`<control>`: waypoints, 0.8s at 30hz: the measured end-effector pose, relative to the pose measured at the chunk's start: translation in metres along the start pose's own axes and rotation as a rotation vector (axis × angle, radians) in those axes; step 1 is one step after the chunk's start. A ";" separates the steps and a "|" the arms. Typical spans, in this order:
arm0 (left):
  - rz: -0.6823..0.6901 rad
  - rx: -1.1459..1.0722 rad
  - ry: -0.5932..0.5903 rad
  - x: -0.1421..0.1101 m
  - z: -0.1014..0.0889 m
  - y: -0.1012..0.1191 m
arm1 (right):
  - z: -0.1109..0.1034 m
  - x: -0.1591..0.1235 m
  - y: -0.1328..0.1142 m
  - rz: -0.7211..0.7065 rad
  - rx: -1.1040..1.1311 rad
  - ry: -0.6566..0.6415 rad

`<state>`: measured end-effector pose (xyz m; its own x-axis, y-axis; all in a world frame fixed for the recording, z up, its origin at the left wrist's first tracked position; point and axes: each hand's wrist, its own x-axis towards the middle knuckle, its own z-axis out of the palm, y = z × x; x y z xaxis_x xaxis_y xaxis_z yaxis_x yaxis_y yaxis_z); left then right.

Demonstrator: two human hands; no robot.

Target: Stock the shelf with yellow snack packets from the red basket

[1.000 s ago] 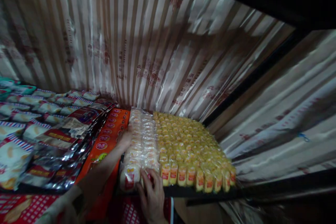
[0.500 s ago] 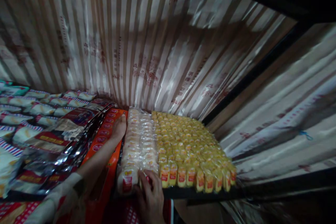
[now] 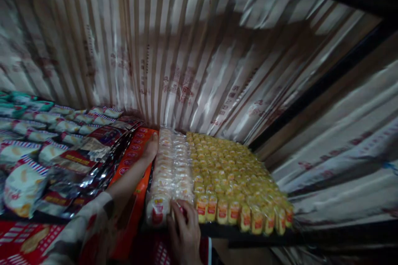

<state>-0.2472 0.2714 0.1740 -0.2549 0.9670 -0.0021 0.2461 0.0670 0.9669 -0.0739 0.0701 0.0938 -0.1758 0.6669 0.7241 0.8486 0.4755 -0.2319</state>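
Note:
Two rows of white round snack packets in clear wrappers (image 3: 163,174) stand side by side on a dark shelf. My left hand (image 3: 151,148) reaches to the far end and rests against the left side of these rows, over an orange box (image 3: 137,149). It looks flat, though most of its fingers are hidden. At the front end, my right hand (image 3: 186,230) has its fingers curled on the front white packet (image 3: 180,211) of the right-hand row. A red label shows between the fingers. Small yellow packets with red labels (image 3: 234,209) fill the block to the right.
Dark foil bags (image 3: 93,145) lie left of the orange box. Striped white packets (image 3: 26,184) and green packets (image 3: 40,104) are further left. Creased, printed sheeting (image 3: 186,49) hangs behind the shelf. A black frame bar (image 3: 311,87) slants at the right.
The view has turned slightly left, so everything sits further right in the picture. Both hands keep about the same places on the white packet rows.

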 end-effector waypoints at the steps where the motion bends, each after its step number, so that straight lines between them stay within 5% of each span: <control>1: 0.000 0.056 0.014 -0.005 -0.006 0.001 | -0.001 0.001 -0.001 0.002 0.012 0.001; 7: -0.012 0.289 0.068 -0.067 -0.051 -0.012 | -0.007 0.007 -0.010 0.010 0.127 0.004; 13: 0.140 0.521 0.095 -0.132 -0.078 -0.033 | -0.026 0.010 -0.017 0.002 0.230 0.076; 24: 0.284 0.695 0.167 -0.153 -0.092 -0.066 | -0.019 0.004 -0.009 0.190 0.220 -0.008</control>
<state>-0.3110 0.0962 0.1337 -0.2178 0.9240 0.3142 0.8405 0.0139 0.5416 -0.0727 0.0570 0.1114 -0.0290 0.7598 0.6495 0.7384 0.4543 -0.4984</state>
